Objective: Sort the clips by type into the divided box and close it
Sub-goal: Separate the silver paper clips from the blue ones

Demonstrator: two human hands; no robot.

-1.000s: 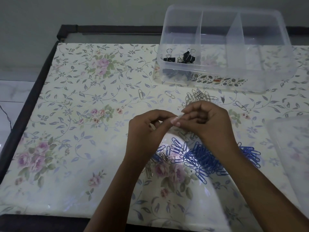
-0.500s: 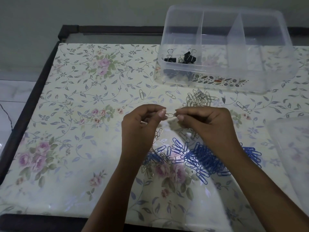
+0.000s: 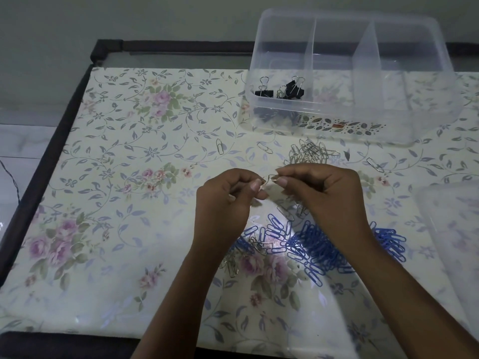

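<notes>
Two silver clips [image 3: 267, 181] sit pinched between my hands, and they look hooked into each other, though they are too small for me to be sure. My left hand [image 3: 228, 203] nips one between thumb and forefinger; my right hand [image 3: 324, 193] nips the other the same way, both held above the table [image 3: 129, 177], in front of the box [image 3: 355, 81]. I judge these to be light, springy wire, slick and easy to drop, so I would grip each by its outer loop and slide them apart rather than pull. In front of the box lies the silver pile [image 3: 309, 152]; nearer me, under my wrists, the blue pile [image 3: 318, 247]. The box's left compartment holds black binder clips [image 3: 282, 89]; the other compartments look bare. The lid [image 3: 456, 229] lies right of the blue pile.
</notes>
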